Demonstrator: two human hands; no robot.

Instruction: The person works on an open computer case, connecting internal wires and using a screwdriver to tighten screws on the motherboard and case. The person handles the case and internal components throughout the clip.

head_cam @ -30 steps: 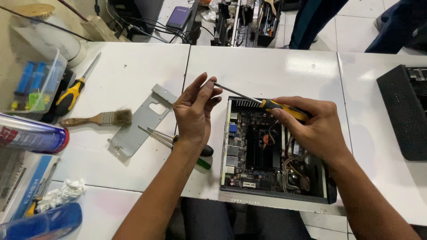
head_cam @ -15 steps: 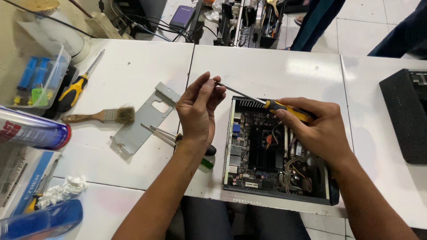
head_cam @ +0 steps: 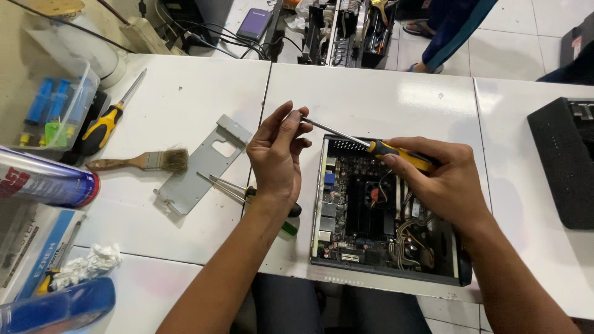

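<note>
- Head view: the right hand (head_cam: 448, 182) wraps its grip around the yellow-and-black handle of a screwdriver (head_cam: 396, 154), fingers pressed together on it, above the open small computer case (head_cam: 383, 216)
- The screwdriver's metal shaft slants up and to the left, away from the case, and its tip meets the left hand (head_cam: 275, 154)
- The left hand's grip pinches the shaft tip between thumb and fingertips, palm turned toward the camera, raised above the table (head_cam: 383, 93) just left of the case
- The case lies flat on the white table near its front edge, lid off, showing a dark circuit board with a fan and bundled wires
- Under the left wrist lie two more screwdrivers (head_cam: 247, 192) with thin shafts, their handles partly hidden
- Beside them to the left rests a flat grey metal plate (head_cam: 201, 164), then a paintbrush (head_cam: 142, 162) with a wooden handle
- Farther left lie a yellow-and-black screwdriver (head_cam: 108, 120), a clear plastic box (head_cam: 55, 111) of blue and green items, and a spray can (head_cam: 43, 179) on its side
- A black box (head_cam: 560, 161) sits at the right edge of the table
</note>
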